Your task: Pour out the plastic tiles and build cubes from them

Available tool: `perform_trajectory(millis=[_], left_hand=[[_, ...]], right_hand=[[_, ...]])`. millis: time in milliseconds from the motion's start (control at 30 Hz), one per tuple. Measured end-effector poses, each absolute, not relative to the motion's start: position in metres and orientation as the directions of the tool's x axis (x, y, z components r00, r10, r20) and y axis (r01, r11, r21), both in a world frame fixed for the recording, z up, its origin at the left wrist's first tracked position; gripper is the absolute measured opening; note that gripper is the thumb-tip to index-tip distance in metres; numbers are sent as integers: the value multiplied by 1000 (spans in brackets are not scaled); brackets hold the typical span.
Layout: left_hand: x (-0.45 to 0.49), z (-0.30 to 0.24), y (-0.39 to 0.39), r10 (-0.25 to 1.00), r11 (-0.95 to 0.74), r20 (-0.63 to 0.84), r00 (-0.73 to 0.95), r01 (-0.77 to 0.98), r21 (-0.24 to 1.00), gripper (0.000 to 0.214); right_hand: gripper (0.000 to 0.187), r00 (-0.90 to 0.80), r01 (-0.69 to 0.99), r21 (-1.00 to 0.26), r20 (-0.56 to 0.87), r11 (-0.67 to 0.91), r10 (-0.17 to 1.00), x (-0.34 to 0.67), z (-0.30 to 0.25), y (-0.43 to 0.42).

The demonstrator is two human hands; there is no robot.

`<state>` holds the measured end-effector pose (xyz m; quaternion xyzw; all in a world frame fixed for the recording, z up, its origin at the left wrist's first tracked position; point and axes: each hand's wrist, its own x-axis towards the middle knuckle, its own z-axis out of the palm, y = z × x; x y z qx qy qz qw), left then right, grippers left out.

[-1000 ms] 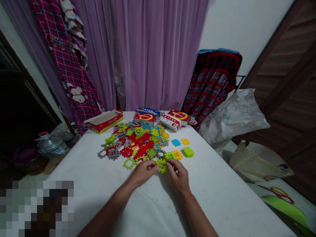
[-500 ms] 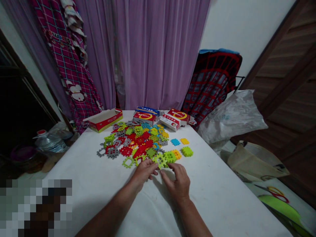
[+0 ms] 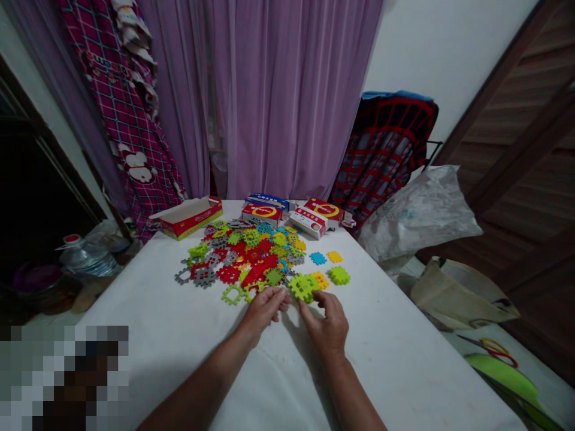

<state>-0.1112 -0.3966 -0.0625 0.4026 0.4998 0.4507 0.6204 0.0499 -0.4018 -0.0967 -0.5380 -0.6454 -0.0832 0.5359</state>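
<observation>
A heap of flat, notched plastic building tiles (image 3: 251, 260) in red, green, grey, blue and yellow lies on a white table (image 3: 179, 347). At its near edge my left hand (image 3: 265, 308) and my right hand (image 3: 327, 323) both pinch a joined piece of yellow-green tiles (image 3: 302, 287) between their fingertips, just above the table. A single green frame tile (image 3: 232, 294) lies left of my left hand. A bright green tile (image 3: 339, 275), an orange one (image 3: 320, 279), a blue one (image 3: 318, 258) and a yellow one (image 3: 335, 257) lie apart to the right.
Several small red, white and blue cartons (image 3: 291, 214) and an open red box (image 3: 186, 216) stand along the table's far edge. Purple curtains hang behind. A white plastic sack (image 3: 417, 218) and bags sit right of the table; a water bottle (image 3: 87, 257) is at the left.
The joined green tiles have been lifted and turned between my fingertips. Both hands have drawn slightly back toward me.
</observation>
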Motion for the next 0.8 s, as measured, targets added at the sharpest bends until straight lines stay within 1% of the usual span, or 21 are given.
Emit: perform_trajectory(millis=[100, 233, 367, 500, 667, 800], left_hand=[[-117, -67, -391, 968, 246, -250, 4, -185, 951, 59], [-125, -73, -382, 962, 235, -258, -84, -218, 947, 58], [-131, -77, -377, 955, 235, -271, -119, -250, 939, 53], [-134, -79, -375, 958, 211, -254, -136, -268, 940, 50], [-136, -78, -376, 953, 214, -263, -151, -280, 936, 50], [-140, -75, -376, 948, 203, -258, -186, -269, 941, 54]], right_hand=[[30, 246, 804, -514, 745, 299, 620, 57, -97, -393], [37, 280, 813, -534, 709, 233, 648, 62, -100, -387], [38, 293, 814, -546, 682, 200, 670, 63, -101, -387], [39, 299, 808, -558, 664, 188, 685, 63, -102, -386], [41, 308, 807, -565, 649, 170, 696, 63, -102, -385], [45, 320, 806, -573, 632, 149, 706, 63, -102, -386]])
